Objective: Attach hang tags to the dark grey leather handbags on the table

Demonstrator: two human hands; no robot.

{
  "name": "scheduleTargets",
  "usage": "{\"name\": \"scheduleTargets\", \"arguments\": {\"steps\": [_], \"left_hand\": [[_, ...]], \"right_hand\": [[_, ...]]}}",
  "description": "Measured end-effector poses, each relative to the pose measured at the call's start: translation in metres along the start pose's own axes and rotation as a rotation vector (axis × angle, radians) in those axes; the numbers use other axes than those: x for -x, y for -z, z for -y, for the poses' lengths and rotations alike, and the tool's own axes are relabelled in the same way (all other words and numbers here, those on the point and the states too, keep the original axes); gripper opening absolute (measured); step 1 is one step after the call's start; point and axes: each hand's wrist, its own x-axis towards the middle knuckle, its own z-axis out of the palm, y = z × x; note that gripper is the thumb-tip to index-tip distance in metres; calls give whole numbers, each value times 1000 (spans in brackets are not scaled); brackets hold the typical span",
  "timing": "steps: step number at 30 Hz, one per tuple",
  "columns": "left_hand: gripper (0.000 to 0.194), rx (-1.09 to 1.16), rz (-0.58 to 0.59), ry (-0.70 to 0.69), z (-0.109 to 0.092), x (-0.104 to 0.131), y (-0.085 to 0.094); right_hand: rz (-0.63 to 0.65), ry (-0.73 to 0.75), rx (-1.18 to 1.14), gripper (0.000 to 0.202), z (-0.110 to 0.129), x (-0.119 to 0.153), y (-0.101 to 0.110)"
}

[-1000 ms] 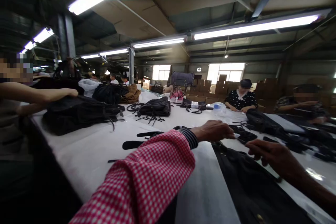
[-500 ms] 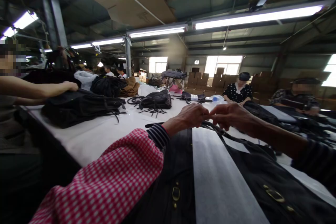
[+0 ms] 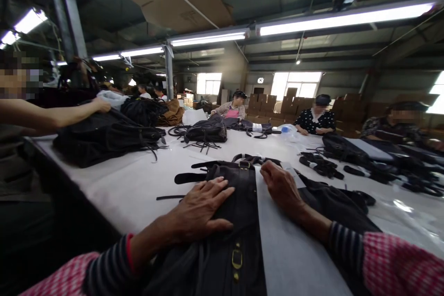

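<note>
A black bag [image 3: 246,222] with brass-coloured buckles and straps lies on the table before me. My left hand [image 3: 204,208] rests flat on its left part, palm down, fingers spread. A long white sheet [image 3: 294,254] runs lengthwise over the bag. At the sheet's far end, beside the bag's dark handle [image 3: 239,157], is my right hand [image 3: 282,189]. Its fingers are curled down; what they hold, if anything, is hidden. A small white tag [image 3: 293,173] lies just beyond that hand.
Another black bag [image 3: 208,130] lies farther up the white table [image 3: 118,189]. On the left, a co-worker's arm [image 3: 62,113] reaches over a black bag [image 3: 111,141]. Coiled black straps [image 3: 321,165] and more bags [image 3: 367,148] lie at right. Several people sit across the table.
My hands, fingertips together above the bag's far end before, have come apart and down. The left now lies flat on the bag; the right is at the sheet. A person across the table has come into view.
</note>
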Motion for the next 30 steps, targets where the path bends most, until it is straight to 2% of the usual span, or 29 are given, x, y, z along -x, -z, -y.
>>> {"name": "scheduleTargets", "arguments": {"steps": [2,4,6,7,9,11,14,15,16,17,18,20,22,23,25,27,30], "left_hand": [[71,44,-68,15,14,17,-21],[69,79,-144,24,24,23,-36],[63,87,-167,42,29,24,-37],[59,85,-151,45,30,23,-31],[51,70,-80,34,31,20,-8],[44,21,35,19,29,12,26],[35,-124,200,98,11,-23,77],[33,-155,178,142,-1,-44,88],[32,-99,51,139,-17,-68,96],[36,68,-86,121,-34,-95,99],[43,294,-163,125,-52,-123,99],[44,396,-274,182,-83,-175,92],[47,423,-391,295,-96,-209,78],[49,419,-439,362,-94,-216,71],[44,385,-508,494,-74,-211,55],[32,317,-541,599,-41,-187,39],[24,219,-476,676,5,-148,12]], "right_hand": [[-37,24,-62,17,-6,19,-12],[-59,69,-90,19,-7,26,-17],[-70,110,-87,20,-6,27,-19],[-76,114,-86,19,-5,26,-20],[-85,97,-87,18,-3,25,-21],[-89,82,-90,18,-3,25,-23],[-91,81,-84,17,-3,27,-26],[-93,81,-78,16,-3,28,-26],[-98,81,-72,16,-3,28,-27],[-103,78,-66,17,-4,28,-27],[-108,75,-62,18,-4,29,-28],[-109,76,-70,19,-6,29,-29],[-108,81,-97,19,-9,30,-30],[-113,81,-112,19,-10,30,-31],[-127,73,-138,20,-11,30,-32],[-135,58,-152,20,-11,30,-31],[-114,39,-170,19,-9,29,-29]]}}
